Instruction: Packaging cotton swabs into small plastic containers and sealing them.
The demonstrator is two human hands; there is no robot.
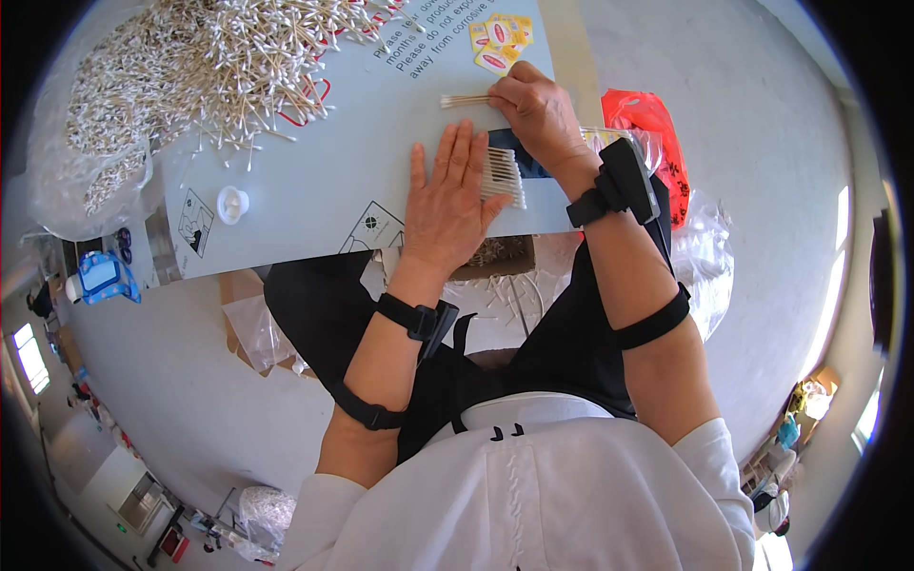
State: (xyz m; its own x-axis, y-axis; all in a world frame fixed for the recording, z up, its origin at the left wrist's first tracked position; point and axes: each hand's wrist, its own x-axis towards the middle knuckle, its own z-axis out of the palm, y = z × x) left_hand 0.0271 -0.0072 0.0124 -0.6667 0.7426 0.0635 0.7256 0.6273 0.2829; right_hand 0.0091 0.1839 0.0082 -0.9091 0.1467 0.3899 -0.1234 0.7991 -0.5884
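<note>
My right hand (538,109) is closed in a pinch on a few cotton swabs (464,100), whose white tips point left just above the table. Palm down, my left hand (446,190) lies with its fingers stretched out on the grey-white table (314,181). Its thumb touches the edge of a neat row of cotton swabs (505,179). Part of that row may be hidden under the hand. Behind the row lies a flat dark piece (522,160). Several small yellow and white cards (500,46) are beyond my right hand.
A large heap of loose cotton swabs (238,71) spills from a clear bag at the far left. A small white cup (231,205) stands nearer. To the right hangs a red plastic bag (657,143). Below the table edge, a box (500,259) holds more swabs.
</note>
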